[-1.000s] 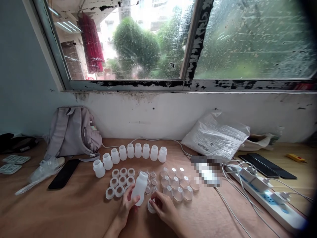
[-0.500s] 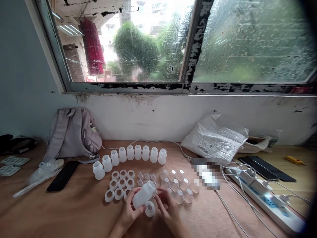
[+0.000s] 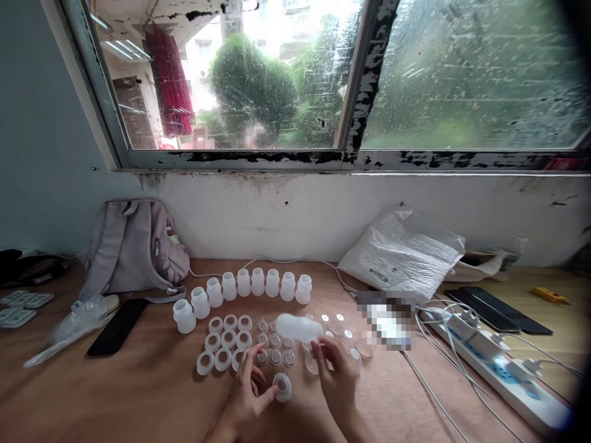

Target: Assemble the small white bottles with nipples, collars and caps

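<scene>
Nearest: left hand, fingers loosely curled and spread apart, thumb against the left side of a translucent screw collar with a nipple seated in it; collar is on the wooden tabletop. Can't tell whether the left hand grips it or only touches. Half a second ago this hand had the bottle; now it doesn't.

Right hand now has the frosted plastic bottle, fingers closed in a pinch at its right end. Bottle has swung from tilted, neck raised, to lying nearly level in the air, well over the tabletop, in front of part of the nipples and domed covers. It's milky white, semi-translucent, smooth, rounded, slightly blurred.

Beyond the hands: clear nipples in rows, some behind the bottle; loose white collars to their left, one partly behind the left hand; clear domed covers to the right, several hidden by the right hand and bottle. Farther back, nine upright open-mouthed bottles stand in an arc, same places as before.
</scene>
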The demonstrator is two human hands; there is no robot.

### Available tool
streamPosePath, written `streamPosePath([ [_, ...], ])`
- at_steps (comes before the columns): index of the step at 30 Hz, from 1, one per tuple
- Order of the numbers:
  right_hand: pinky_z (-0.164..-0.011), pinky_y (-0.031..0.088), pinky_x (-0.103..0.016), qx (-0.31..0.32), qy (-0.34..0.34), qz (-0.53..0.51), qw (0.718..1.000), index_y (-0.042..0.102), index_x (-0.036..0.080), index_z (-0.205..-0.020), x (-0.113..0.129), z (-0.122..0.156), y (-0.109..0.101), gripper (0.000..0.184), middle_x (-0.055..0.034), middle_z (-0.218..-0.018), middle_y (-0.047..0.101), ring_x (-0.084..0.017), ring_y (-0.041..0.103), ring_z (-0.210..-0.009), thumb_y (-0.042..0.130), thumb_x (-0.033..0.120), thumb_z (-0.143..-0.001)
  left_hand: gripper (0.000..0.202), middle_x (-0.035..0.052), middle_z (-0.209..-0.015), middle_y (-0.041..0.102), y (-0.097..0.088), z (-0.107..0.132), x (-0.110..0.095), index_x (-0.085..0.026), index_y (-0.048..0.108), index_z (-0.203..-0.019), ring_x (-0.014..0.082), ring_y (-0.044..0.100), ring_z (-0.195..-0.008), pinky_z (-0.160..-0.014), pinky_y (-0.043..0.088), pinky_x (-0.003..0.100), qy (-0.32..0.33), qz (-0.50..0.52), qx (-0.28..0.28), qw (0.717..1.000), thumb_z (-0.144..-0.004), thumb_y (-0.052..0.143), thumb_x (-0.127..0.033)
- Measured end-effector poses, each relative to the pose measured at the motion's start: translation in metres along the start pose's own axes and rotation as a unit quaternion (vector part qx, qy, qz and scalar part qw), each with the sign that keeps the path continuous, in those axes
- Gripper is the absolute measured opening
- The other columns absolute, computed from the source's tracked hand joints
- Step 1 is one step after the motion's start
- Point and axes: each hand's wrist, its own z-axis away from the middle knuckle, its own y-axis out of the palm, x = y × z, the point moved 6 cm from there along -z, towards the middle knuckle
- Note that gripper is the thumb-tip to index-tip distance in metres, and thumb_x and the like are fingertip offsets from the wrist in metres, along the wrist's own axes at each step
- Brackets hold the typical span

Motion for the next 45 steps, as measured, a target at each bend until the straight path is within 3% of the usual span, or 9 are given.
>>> streamPosePath([
  [5, -0.060, 0.049, -0.029, -0.084, -0.006, 0.083, 0.993, 0.057, 0.019, -0.083, -0.010, -0.034, -0.034, 0.018, -0.0060, -0.081, 0.056, -0.015, 0.057, -0.065, 0.054, 0.036, -0.077, 0.053, 0.0096, -0.121, 0.038, 0.003, -0.001, 0.002, -0.026, 0.041, -0.119, 0.0115, 0.051, -0.067, -0.044, 0.040, 0.019, 0.026, -0.028, 0.076, 0.996, -0.069, 0.060, -0.028],
  [10, -0.063, 0.047, -0.032, -0.116, -0.052, 0.164, 0.978, 0.057, 0.018, -0.082, -0.017, -0.062, -0.048, 0.022, -0.0066, -0.083, 0.055, -0.016, 0.055, -0.066, 0.052, 0.039, -0.077, 0.050, 0.0081, -0.120, 0.040, 0.005, -0.001, 0.001, -0.027, 0.046, -0.115, 0.0122, 0.051, -0.065, -0.051, 0.043, 0.022, 0.034, -0.038, 0.091, 0.995, -0.067, 0.060, -0.026],
  [13, -0.062, 0.046, -0.031, -0.090, -0.066, 0.188, 0.976, 0.057, 0.018, -0.083, -0.027, -0.078, -0.040, 0.025, -0.0069, -0.082, 0.055, -0.018, 0.055, -0.068, 0.048, 0.042, -0.079, 0.045, 0.0066, -0.113, 0.047, 0.007, -0.002, -0.001, -0.026, 0.053, -0.109, 0.0112, 0.050, -0.061, -0.064, 0.044, 0.026, 0.044, -0.048, 0.090, 0.994, -0.065, 0.062, -0.025],
  [17, -0.059, 0.043, -0.030, -0.015, -0.045, 0.248, 0.968, 0.057, 0.018, -0.083, -0.052, -0.099, -0.019, 0.030, -0.0087, -0.085, 0.055, -0.019, 0.055, -0.069, 0.040, 0.043, -0.081, 0.031, 0.0042, -0.095, 0.054, 0.011, -0.003, 0.001, -0.021, 0.058, -0.097, 0.0086, 0.046, -0.055, -0.055, 0.040, 0.022, 0.031, -0.064, 0.116, 0.991, -0.066, 0.061, -0.025],
  [21, -0.060, 0.042, -0.030, 0.038, -0.030, 0.275, 0.960, 0.056, 0.018, -0.083, -0.072, -0.115, -0.007, 0.029, -0.0074, -0.081, 0.054, -0.019, 0.054, -0.070, 0.037, 0.040, -0.082, 0.028, 0.0040, -0.093, 0.053, 0.011, -0.004, 0.003, -0.020, 0.058, -0.094, 0.0076, 0.045, -0.054, -0.051, 0.037, 0.020, 0.023, -0.070, 0.117, 0.990, -0.067, 0.060, -0.025],
  [34, -0.067, 0.042, -0.031, 0.074, -0.043, 0.261, 0.962, 0.056, 0.018, -0.089, -0.081, -0.136, -0.002, 0.022, -0.0059, -0.080, 0.054, -0.018, 0.054, -0.071, 0.042, 0.028, -0.077, 0.022, 0.0025, -0.081, 0.054, 0.012, -0.005, 0.004, -0.019, 0.059, -0.089, 0.0096, 0.047, -0.058, -0.054, 0.039, 0.020, 0.030, -0.114, 0.120, 0.986, -0.068, 0.060, -0.025],
  [39, -0.063, 0.043, -0.031, 0.003, -0.095, 0.219, 0.971, 0.053, 0.016, -0.094, -0.039, -0.104, -0.011, 0.021, -0.0045, -0.072, 0.052, -0.018, 0.051, -0.067, 0.043, 0.026, -0.079, 0.023, 0.0019, -0.082, 0.054, 0.012, -0.004, 0.002, -0.019, 0.058, -0.091, 0.0087, 0.047, -0.058, -0.055, 0.039, 0.019, 0.035, -0.119, 0.123, 0.985, -0.067, 0.058, -0.020],
  [42, -0.051, 0.042, -0.025, 0.090, -0.090, 0.142, 0.982, 0.050, 0.018, -0.095, -0.013, -0.052, 0.005, 0.017, -0.0015, -0.067, 0.053, -0.013, 0.049, -0.053, 0.042, 0.024, -0.082, 0.023, 0.0012, -0.082, 0.054, 0.011, -0.003, -0.002, -0.019, 0.058, -0.090, 0.0086, 0.048, -0.060, -0.056, 0.040, 0.018, 0.041, -0.128, 0.119, 0.984, -0.068, 0.057, -0.018],
  [45, -0.053, 0.043, -0.023, 0.229, -0.111, 0.112, 0.961, 0.048, 0.020, -0.097, 0.008, 0.010, 0.034, 0.016, -0.0019, -0.072, 0.056, -0.013, 0.053, -0.057, 0.042, 0.022, -0.083, 0.022, 0.0016, -0.083, 0.055, 0.012, -0.003, -0.005, -0.019, 0.057, -0.091, 0.0091, 0.049, -0.062, -0.057, 0.040, 0.019, 0.052, -0.132, 0.118, 0.983, -0.070, 0.055, -0.018],
])
